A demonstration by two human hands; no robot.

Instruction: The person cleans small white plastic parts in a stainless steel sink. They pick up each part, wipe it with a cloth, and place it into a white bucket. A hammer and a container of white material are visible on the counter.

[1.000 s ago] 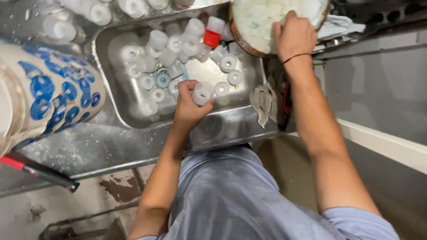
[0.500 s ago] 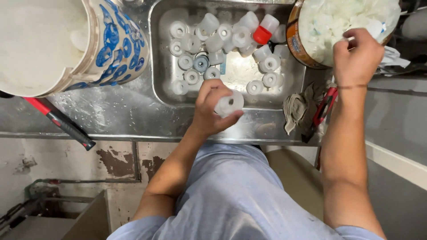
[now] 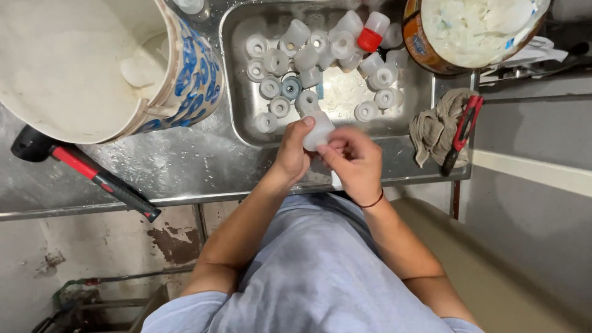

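Head view: my left hand (image 3: pixel 293 154) grips a small white plastic bottle (image 3: pixel 317 131) over the sink's (image 3: pixel 425 132) six o'clock rim; my right hand (image 3: pixel 353 161) pinches at it. Many bottles (image 3: pixel 320 68) lie unhandled at twelve; bucket (image 3: pixel 191 68) at ten.

My right hand (image 3: pixel 353 161) has left the tub (image 3: pixel 431 52) at two o'clock and now meets the left hand (image 3: pixel 294 154) on the small bottle (image 3: pixel 317 131).
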